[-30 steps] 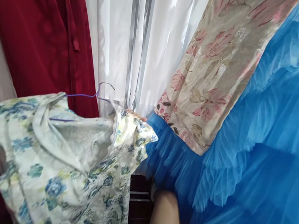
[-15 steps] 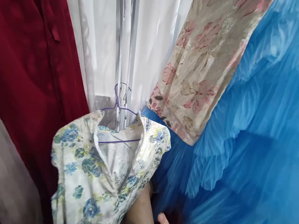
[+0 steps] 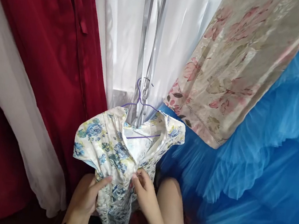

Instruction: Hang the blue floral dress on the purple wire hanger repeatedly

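Note:
A white dress with blue and yellow flowers (image 3: 117, 159) lies in front of me on a purple wire hanger (image 3: 139, 98), its neckline facing up. My left hand (image 3: 93, 192) grips the side of the dress, thumb on top and the other fingers hidden under the cloth. At the front, just below the V of the neck, my right hand (image 3: 143, 188) pinches the fabric between thumb and fingers. The lower part of the garment bunches between my knees.
Dark red cloth (image 3: 62, 60) and a whitish panel (image 3: 31, 89) hang at the left. White drapes with grey ribbons (image 3: 149, 46) hang behind the hanger. To the right are a beige cloth with pink flowers (image 3: 226, 74) and ruffled blue tulle (image 3: 264, 160). My bare knee (image 3: 169, 199) is close by.
My right hand, held away from the dress with fingers spread, now pinches its front. My left hand has come into view at its side. The view has shifted, moving everything rightward.

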